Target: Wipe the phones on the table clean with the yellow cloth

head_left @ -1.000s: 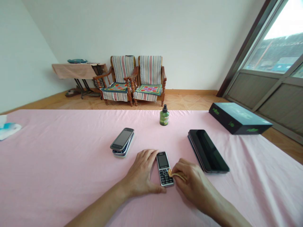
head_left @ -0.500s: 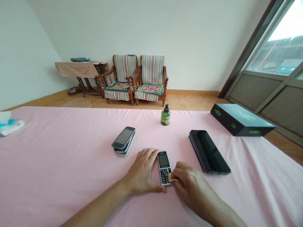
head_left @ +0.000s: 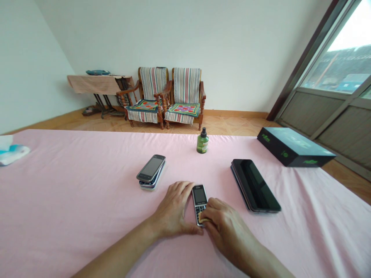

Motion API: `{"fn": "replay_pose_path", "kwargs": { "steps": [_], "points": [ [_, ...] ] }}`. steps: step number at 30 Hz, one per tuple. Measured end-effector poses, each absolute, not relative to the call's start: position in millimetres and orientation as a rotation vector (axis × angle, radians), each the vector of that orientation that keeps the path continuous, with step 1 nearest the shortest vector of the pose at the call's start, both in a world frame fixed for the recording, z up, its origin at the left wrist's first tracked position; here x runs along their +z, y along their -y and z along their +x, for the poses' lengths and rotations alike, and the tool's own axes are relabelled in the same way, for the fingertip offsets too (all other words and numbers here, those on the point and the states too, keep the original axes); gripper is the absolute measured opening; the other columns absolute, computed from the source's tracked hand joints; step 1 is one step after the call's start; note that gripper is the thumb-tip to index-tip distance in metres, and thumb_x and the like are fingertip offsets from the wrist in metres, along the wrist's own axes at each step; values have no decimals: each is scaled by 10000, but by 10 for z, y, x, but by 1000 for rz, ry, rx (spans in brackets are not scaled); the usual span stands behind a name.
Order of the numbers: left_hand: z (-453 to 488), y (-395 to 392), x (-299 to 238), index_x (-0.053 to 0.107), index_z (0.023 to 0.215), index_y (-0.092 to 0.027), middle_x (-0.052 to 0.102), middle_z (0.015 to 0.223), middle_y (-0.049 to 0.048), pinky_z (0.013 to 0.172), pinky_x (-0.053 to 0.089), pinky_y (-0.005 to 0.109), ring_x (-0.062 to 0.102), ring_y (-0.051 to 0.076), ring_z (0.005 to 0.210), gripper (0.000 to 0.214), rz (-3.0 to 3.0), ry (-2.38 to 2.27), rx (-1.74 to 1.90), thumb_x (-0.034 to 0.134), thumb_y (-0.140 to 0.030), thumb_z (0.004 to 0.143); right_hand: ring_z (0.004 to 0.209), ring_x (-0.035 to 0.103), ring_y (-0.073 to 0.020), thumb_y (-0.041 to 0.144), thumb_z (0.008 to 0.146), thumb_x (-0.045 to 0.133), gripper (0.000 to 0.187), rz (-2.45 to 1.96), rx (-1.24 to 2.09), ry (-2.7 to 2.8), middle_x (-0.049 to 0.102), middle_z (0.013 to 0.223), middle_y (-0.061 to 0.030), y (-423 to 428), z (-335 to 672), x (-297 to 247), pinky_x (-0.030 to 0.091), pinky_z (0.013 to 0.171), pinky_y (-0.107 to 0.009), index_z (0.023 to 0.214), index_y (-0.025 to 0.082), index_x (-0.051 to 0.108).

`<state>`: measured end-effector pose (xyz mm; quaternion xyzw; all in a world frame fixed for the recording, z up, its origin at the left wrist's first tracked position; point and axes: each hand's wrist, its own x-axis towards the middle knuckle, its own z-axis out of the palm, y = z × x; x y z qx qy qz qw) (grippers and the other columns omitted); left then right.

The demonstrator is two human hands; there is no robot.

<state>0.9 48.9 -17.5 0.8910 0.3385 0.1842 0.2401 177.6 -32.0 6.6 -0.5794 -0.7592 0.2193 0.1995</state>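
Note:
A small black keypad phone (head_left: 199,197) lies face up on the pink tablecloth (head_left: 72,185). My left hand (head_left: 173,210) curls around the phone's left edge, thumb at its near end, and holds it down. My right hand (head_left: 224,226) is closed on a small yellowish pad (head_left: 203,220) pressed on the keypad, covering the phone's lower half.
A stack of phones (head_left: 151,172) lies left of my hands, black tablets (head_left: 255,185) to the right. A green bottle (head_left: 202,141) stands farther back, a dark box (head_left: 295,146) at far right, a tissue pack (head_left: 11,152) at far left. Chairs (head_left: 165,98) stand beyond.
My right hand has slid left across the keypad with the pad, now covering more of the phone. My left hand stays in place.

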Motion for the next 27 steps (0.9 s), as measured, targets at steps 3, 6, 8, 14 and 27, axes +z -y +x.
{"fn": "replay_pose_path", "kwargs": {
  "steps": [3, 6, 8, 14, 27],
  "points": [
    [12, -489, -170, 384, 1384, -189, 472, 1331, 140, 1036, 340, 497, 429, 364, 1203, 1138, 2442, -934, 511, 822, -691, 461, 782, 552, -160, 9, 829, 558, 217, -1599, 616, 2111, 607, 811, -40, 322, 1777, 49, 373, 675, -252, 698, 159, 646],
    [16, -487, -161, 384, 1375, -186, 475, 1325, 137, 1032, 346, 488, 433, 357, 1197, 1130, 2445, -932, 504, 832, -676, 461, 780, 548, -159, 4, 827, 563, 216, -1579, 620, 2102, 601, 808, -38, 330, 1772, 30, 374, 671, -249, 695, 156, 640],
    [18, -485, -159, 383, 1369, -198, 475, 1325, 130, 1032, 348, 482, 435, 354, 1196, 1122, 2446, -931, 507, 853, -643, 453, 776, 544, -156, 13, 838, 562, 220, -1547, 616, 2116, 595, 802, -34, 332, 1754, 17, 371, 666, -248, 687, 157, 631],
    [18, -480, -175, 365, 1361, -202, 469, 1329, 120, 1035, 348, 460, 434, 339, 1194, 1124, 2471, -939, 506, 919, -472, 421, 748, 534, -150, 37, 861, 556, 233, -1518, 561, 2145, 581, 790, -33, 322, 1695, -11, 357, 635, -247, 663, 153, 595],
    [29, -468, -176, 361, 1367, -224, 477, 1327, 114, 1051, 332, 466, 438, 342, 1210, 1023, 2486, -925, 551, 858, -392, 488, 735, 518, -138, -3, 859, 535, 226, -1450, 469, 2238, 576, 817, -29, 362, 1659, -51, 337, 600, -244, 721, 162, 605]
  ]
}}
